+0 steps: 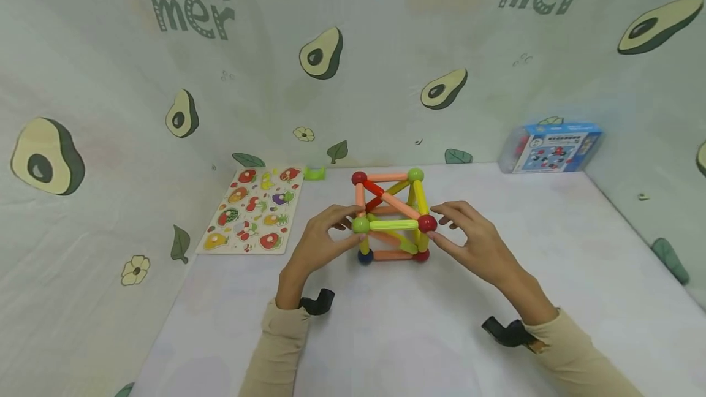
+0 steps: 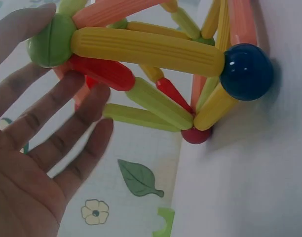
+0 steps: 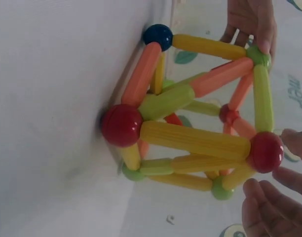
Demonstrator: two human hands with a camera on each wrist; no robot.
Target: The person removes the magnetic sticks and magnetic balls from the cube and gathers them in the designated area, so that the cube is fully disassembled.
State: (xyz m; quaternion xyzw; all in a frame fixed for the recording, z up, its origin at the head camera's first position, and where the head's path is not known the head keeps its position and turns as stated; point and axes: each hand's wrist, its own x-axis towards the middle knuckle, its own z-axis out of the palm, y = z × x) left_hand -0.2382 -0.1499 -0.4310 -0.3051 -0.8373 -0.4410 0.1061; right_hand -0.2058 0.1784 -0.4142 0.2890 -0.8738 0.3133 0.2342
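A box-shaped frame of coloured building rods and balls, with diagonal rods on its sides, stands on the white table (image 1: 397,323). My left hand (image 1: 322,241) pinches its near upper green ball (image 2: 51,40) between thumb and fingers; the other fingers spread behind it. At the opposite end of a light green rod (image 1: 394,225), my right hand (image 1: 477,244) holds the near upper red ball (image 3: 267,152) between thumb and index finger. Below are a dark blue ball (image 2: 246,72) and a lower red ball (image 3: 122,125), both on the table. A yellow rod (image 2: 148,51) joins the green and blue balls.
A fruit puzzle board (image 1: 250,213) lies left of the frame, with a small green piece (image 1: 315,173) by its far corner. A blue boxed set (image 1: 554,147) stands at the back right. Avocado-printed cloth (image 1: 380,121) rises behind the table.
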